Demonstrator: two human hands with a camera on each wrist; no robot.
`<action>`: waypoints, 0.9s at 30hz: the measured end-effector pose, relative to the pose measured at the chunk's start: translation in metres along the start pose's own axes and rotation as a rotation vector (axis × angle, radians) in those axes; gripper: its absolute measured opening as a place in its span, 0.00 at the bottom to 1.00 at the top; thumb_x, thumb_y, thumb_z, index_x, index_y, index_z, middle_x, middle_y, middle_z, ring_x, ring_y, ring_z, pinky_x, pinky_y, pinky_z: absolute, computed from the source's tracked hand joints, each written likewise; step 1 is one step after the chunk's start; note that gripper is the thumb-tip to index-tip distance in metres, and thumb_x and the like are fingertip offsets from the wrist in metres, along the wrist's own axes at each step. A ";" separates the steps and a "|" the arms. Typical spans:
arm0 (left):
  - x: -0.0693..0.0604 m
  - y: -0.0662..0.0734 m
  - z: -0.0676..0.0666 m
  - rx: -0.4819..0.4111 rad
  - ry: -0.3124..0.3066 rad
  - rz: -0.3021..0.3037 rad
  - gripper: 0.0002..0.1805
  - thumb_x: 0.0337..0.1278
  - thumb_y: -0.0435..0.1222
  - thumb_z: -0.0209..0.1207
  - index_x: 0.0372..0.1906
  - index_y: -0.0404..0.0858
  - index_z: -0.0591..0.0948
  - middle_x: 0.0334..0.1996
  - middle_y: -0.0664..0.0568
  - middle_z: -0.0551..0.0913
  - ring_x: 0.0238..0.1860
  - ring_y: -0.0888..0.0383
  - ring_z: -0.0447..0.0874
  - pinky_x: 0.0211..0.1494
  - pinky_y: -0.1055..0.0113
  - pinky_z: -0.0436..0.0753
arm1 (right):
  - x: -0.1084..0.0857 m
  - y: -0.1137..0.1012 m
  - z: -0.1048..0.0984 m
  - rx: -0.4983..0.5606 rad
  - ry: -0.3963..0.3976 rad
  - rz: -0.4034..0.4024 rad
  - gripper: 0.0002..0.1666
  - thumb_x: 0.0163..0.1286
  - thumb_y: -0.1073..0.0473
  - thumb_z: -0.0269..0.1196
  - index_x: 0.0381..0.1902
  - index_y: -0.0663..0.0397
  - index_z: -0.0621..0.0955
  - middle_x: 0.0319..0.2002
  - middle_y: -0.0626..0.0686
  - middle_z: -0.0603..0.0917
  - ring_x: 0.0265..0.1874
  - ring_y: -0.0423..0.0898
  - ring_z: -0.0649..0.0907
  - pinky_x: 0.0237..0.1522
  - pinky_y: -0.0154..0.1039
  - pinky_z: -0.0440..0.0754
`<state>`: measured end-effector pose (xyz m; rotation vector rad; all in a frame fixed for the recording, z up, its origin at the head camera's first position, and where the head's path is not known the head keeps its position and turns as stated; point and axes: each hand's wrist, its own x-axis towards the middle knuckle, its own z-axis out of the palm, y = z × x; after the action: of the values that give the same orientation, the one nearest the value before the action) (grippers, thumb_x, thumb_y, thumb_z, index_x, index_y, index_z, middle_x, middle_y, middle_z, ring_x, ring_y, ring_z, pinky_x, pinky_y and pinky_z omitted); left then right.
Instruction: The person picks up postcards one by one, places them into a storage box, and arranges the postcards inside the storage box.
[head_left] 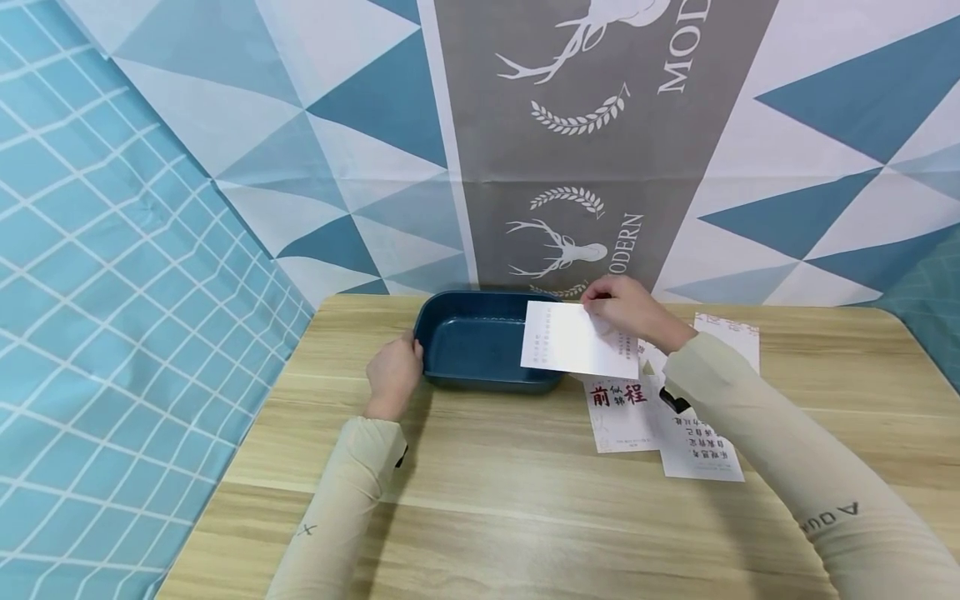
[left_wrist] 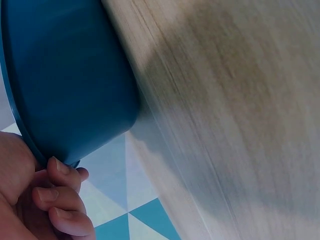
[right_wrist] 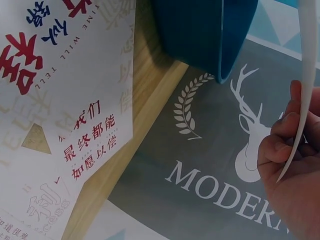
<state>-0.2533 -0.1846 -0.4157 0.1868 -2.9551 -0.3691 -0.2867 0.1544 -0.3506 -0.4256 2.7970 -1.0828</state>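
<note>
We note both arms reaching forward over the wood-grain table, forearms angled inward from the near edge, each in a pale sleeve that ends at the wrist.

Left hand: at the left end of the blue bin, back of the hand upward in the head view. It grasps the bin; from the left wrist we see the fingers bent in at the lip, fingertips meeting the rim near a corner. The bin sits on the table close to the far edge, its long side running left to right.

Right hand: higher and farther from us, wrist bent so the hand points left. We record a pinch between thumb and fingers on the white card, taken near its far right corner. In the head view the card overlaps the bin's right end, faint lines of print on its face; the right wrist view gives it nearly edge-on, slightly bowed. Whether it touches the bin's rim we cannot tell.

Under and beside the right forearm we log printed cards on the table, overlapping, one with large red characters. Behind the table hangs a patterned cloth with white deer heads.
</note>
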 end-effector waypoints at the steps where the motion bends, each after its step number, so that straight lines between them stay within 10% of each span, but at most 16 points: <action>1: 0.000 0.000 0.000 0.000 0.000 0.000 0.14 0.66 0.40 0.47 0.45 0.37 0.79 0.31 0.40 0.85 0.29 0.43 0.83 0.25 0.51 0.77 | 0.000 -0.001 0.000 0.000 0.001 -0.003 0.13 0.67 0.62 0.52 0.42 0.63 0.80 0.45 0.61 0.79 0.44 0.54 0.75 0.50 0.47 0.70; 27: -0.001 0.001 -0.001 -0.006 0.011 0.002 0.12 0.66 0.39 0.47 0.41 0.37 0.79 0.30 0.39 0.84 0.28 0.42 0.83 0.25 0.50 0.77 | 0.017 -0.011 0.019 0.020 -0.017 -0.026 0.13 0.66 0.62 0.54 0.43 0.63 0.81 0.45 0.61 0.81 0.45 0.54 0.76 0.55 0.49 0.69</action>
<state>-0.2518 -0.1834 -0.4142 0.1850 -2.9427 -0.3748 -0.2967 0.1293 -0.3576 -0.4688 2.7705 -1.1064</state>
